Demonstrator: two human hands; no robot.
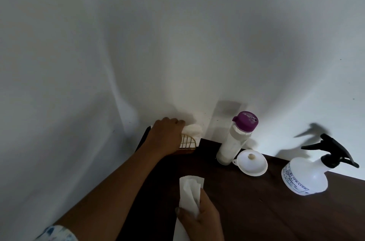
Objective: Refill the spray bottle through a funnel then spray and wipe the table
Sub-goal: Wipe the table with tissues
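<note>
The right hand (199, 219) is at the lower centre of the frame. Its fingers are curled round a crumpled white paper towel (190, 193), which sticks up above the fist and hangs over the dark wooden table (256, 211).

The left hand (167, 134) reaches to the far left corner of the table, at the centre of the frame. It lies over a gold wire holder (187, 143) and touches the white paper stack (192, 129) in it. The back of the hand faces the camera, so it cannot be told whether the fingers pinch the paper or only rest on it.

The spray bottle (304, 175) stands at the right edge of the frame, with its black trigger head fitted. The white funnel (251, 162) lies mouth-down on the table, just beside a clear water bottle (231, 146) with a purple cap. That bottle stands near the white wall (177, 43).
</note>
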